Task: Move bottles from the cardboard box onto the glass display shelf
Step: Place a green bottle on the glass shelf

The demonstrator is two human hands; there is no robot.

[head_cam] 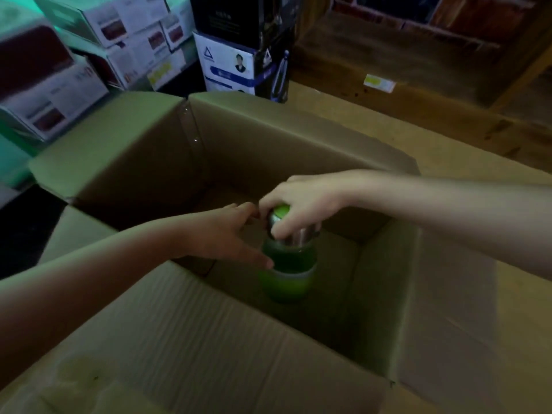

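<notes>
I saw the green bottle [288, 264] standing upright inside the open cardboard box [298, 150], its translucent body topped by a steel collar and green cap. My right hand [301, 204] gripped that cap from above; my left hand [230, 234] was spread open, fingertips touching the bottle's side. Printed cartons [98, 40] were stacked beyond the corrugated flaps
</notes>
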